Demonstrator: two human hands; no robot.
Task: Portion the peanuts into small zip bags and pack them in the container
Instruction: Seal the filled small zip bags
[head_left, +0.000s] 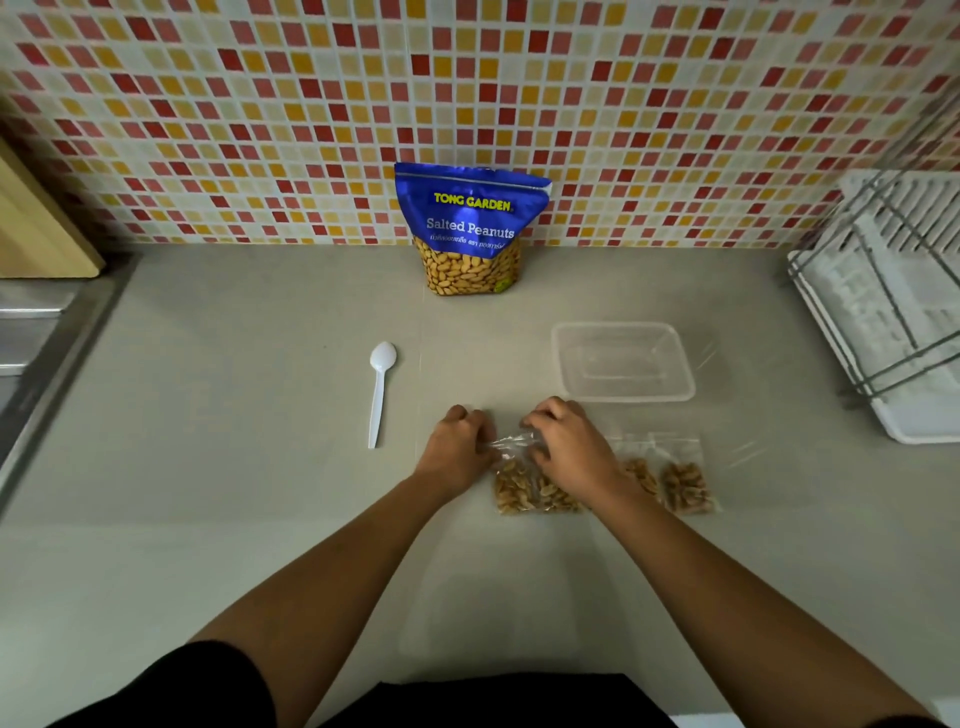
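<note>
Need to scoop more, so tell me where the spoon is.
In the head view the spoon lies on the counter, just left of the left hand and nearer the person than the pouch.

Both arms bare, entering from the bottom edge. Left forearm (337, 561) rises from lower left, right forearm (727, 571) from lower right; they converge just right of frame centre. A dark short sleeve (208, 686) covers the left upper arm at the bottom left.

Left hand (460, 439): back of hand up, fingers curled under, pinching the left end of the zip bag (519, 486) top.

Right hand (569, 447): palm down, knuckles raised, fingers curled onto the same top edge. Wrist lies over the bag's right side.

Hands sit close together, not touching.
</note>
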